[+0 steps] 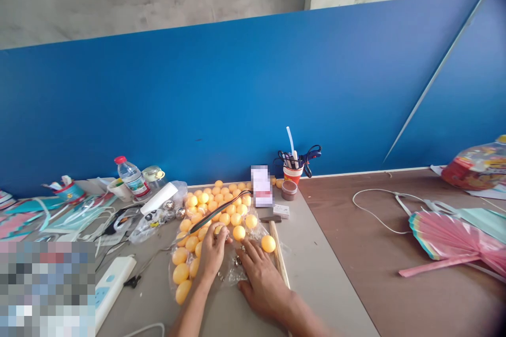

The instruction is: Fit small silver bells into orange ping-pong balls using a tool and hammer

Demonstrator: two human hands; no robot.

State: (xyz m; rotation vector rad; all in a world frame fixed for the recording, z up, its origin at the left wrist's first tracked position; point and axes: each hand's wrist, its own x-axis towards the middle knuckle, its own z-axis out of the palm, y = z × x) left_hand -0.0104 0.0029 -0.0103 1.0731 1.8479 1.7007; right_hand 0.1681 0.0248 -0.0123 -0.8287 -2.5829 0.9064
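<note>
My left hand (213, 254) is closed, with its fingertips pinched around an orange ball (218, 228), partly hidden by the fingers. My right hand (263, 276) reaches flat over a small clear plastic bag (236, 275), fingers stretched out near small shiny metal pieces (237, 260). Many plain orange balls (181, 274) lie on clear plastic around and beyond both hands. Across them rests a dark-handled tool (213, 216) with a thin metal shaft pointing left. Beside my right hand lies a hammer (280, 255) with a wooden handle, its dark head toward the wall.
At the back stand a paper cup (292, 174) of tools, a round brown-filled tub (289, 190) and a small white box (281, 211). Leftward are a water bottle (133, 179), a white roll (158, 199) and a power strip (113, 287). A pink fan (446, 237) lies right.
</note>
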